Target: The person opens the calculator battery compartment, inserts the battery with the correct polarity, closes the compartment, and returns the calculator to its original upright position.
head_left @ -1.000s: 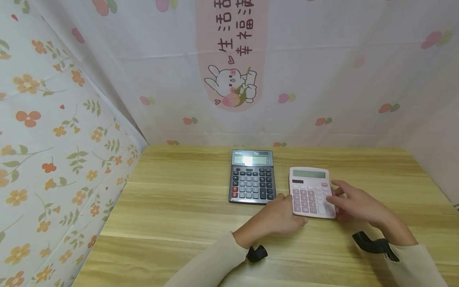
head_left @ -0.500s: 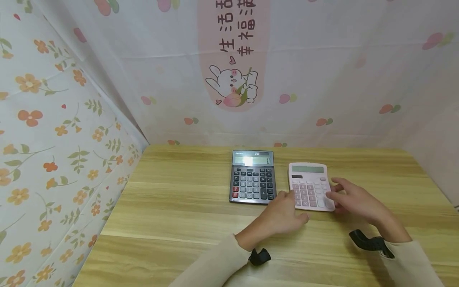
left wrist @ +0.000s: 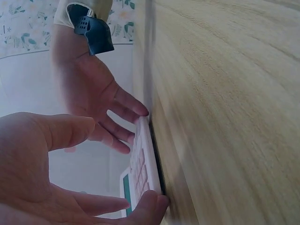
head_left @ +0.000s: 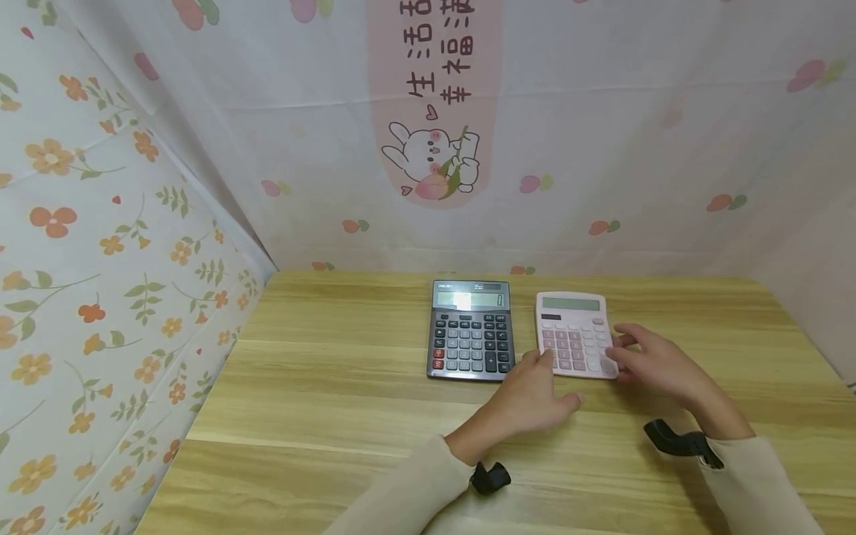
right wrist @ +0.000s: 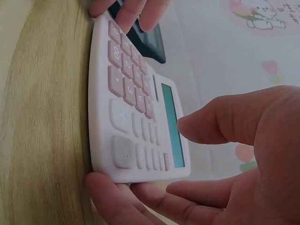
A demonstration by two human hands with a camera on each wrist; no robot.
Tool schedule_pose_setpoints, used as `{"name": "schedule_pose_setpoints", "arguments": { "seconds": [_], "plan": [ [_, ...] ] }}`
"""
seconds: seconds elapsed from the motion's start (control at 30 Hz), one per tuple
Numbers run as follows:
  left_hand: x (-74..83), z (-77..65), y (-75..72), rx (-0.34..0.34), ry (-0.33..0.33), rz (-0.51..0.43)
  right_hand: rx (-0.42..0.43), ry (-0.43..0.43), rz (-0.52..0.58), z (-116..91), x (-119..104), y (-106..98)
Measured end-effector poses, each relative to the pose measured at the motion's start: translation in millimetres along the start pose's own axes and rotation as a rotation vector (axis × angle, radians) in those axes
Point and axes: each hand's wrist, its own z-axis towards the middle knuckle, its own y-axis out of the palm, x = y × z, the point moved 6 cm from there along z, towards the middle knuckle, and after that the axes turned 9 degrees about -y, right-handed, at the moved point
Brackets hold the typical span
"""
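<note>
A pink calculator (head_left: 572,327) lies face up on the wooden table between both hands. At its lower left corner, the left hand (head_left: 530,397) touches the edge with its fingertips, the thumb held away from it. Fingers of the right hand (head_left: 658,368) rest along the opposite side; in the right wrist view its thumb (right wrist: 206,123) hovers over the face, apart from the keys. Neither hand wraps round the calculator. Just left of it lies a dark grey calculator (head_left: 472,334), its display reading 0, with the left hand near its lower right corner.
The wooden table (head_left: 321,416) reaches back to a white curtain (head_left: 602,148) printed with a rabbit and characters. A flowered cloth (head_left: 120,297) hangs along the left side. Black straps (head_left: 678,442) sit at both wrists, by the cream sleeves.
The pink calculator has slid away from the person and slightly left, its top edge now nearer the level of the grey one's. Both hands have moved with it. The grey calculator has stayed put.
</note>
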Motion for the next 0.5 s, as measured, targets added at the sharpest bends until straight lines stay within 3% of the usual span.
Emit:
{"name": "schedule_pose_setpoints", "arguments": {
  "seconds": [0.2,0.5],
  "plan": [
    [-0.3,4.0,0.4,-0.005,0.006,-0.044,0.023,-0.029,-0.035,4.0,-1.3,-1.6],
    [0.1,7.4,1.3,0.002,0.031,-0.036,0.049,-0.063,-0.099,9.8,-2.9,-0.7]
  ]
}}
